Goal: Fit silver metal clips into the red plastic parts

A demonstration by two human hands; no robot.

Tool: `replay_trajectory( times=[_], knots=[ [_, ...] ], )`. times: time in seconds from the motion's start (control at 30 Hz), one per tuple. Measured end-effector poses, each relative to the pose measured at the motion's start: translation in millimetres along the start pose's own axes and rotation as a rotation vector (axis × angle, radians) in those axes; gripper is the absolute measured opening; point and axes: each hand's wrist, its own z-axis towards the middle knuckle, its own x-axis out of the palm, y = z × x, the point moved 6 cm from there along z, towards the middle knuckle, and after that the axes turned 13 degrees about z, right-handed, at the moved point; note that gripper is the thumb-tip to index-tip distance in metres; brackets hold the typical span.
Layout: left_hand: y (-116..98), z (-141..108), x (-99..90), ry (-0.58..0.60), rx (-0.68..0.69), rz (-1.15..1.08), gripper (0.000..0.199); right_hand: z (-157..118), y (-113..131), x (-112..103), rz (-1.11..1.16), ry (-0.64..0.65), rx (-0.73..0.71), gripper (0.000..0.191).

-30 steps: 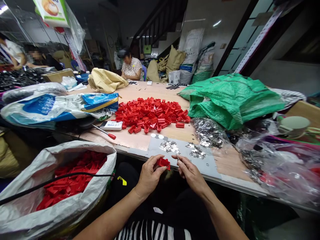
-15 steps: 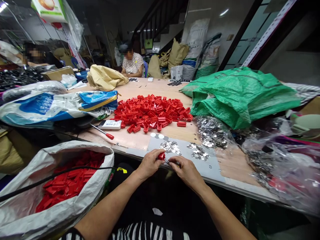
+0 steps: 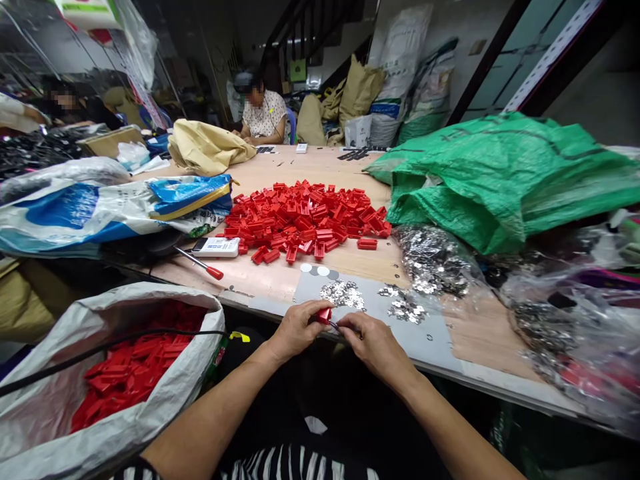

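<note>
My left hand [image 3: 300, 327] is closed around a small red plastic part [image 3: 325, 315] at the table's front edge. Facing it, my right hand [image 3: 369, 335] pinches a thin metal tool [image 3: 334, 325], whose tip meets the red part; its handle is hidden in my fingers. Just beyond my hands, a pile of small silver metal pieces [image 3: 343, 294] lies on a grey mat [image 3: 370, 283]. A second small pile of metal pieces [image 3: 406, 307] sits to its right. Farther back is a large heap of red plastic parts [image 3: 305, 217].
An open white sack [image 3: 200, 303] of red parts stands at left. A red-tipped metal rod [image 3: 214, 273] and a white box [image 3: 216, 247] lie near the heap. A green sack [image 3: 490, 173] and clear bags of metal pieces [image 3: 435, 257] occupy the right. A person [image 3: 265, 117] sits across the table.
The view has shifted slightly. Both hands keep their hold, with the tool's tip still at the red part; the red part appears slightly turned.
</note>
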Motion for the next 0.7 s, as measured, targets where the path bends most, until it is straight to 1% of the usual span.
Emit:
replay_trajectory(
  times=[0.17,0.33,0.4,0.5,0.63,0.7],
  knots=[
    [5,0,2.1,0.000,-0.009,-0.042,0.041,4,7,1,-0.061,0.028,0.088,0.017],
    [9,1,2.8,-0.010,-0.059,-0.091,0.040,6,11,3,-0.079,0.009,0.115,0.015],
    [8,1,2.4,-0.018,-0.057,-0.095,0.040,4,10,5,-0.079,0.001,0.095,0.015],
    [4,-3,-0.3,-0.047,-0.060,-0.099,0.039,-2,10,7,-0.040,-0.011,0.026,0.019],
    [-5,-17,-9.0,-0.113,-0.094,-0.102,0.031,-15,16,4,0.172,-0.081,-0.101,0.024],
    [-9,-26,-15.8,-0.165,-0.166,-0.211,0.027,-21,19,4,0.266,-0.080,-0.100,0.024]
  ],
)
